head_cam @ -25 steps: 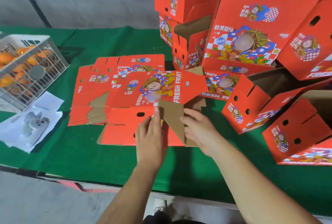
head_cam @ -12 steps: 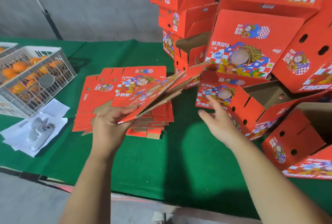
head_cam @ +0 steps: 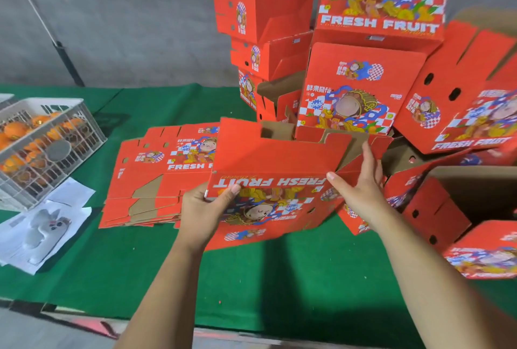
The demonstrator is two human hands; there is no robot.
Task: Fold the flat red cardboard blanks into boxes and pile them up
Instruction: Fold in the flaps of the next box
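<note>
Blank [head_cam: 279, 169] held above green counter [head_cam: 251, 278], partly opened, print upside down, long axis left-right; its far flaps blur into pile of folded boxes [head_cam: 361, 91]. Left hand [head_cam: 205, 209] pinches left edge; right hand [head_cam: 361, 189] grip on right edge, fingertips hidden. Flat stack [head_cam: 156, 181] behind.

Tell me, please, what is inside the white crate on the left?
The white crate holds oranges; its lower layers and bottom are hidden by the fruit and mesh walls.
</note>
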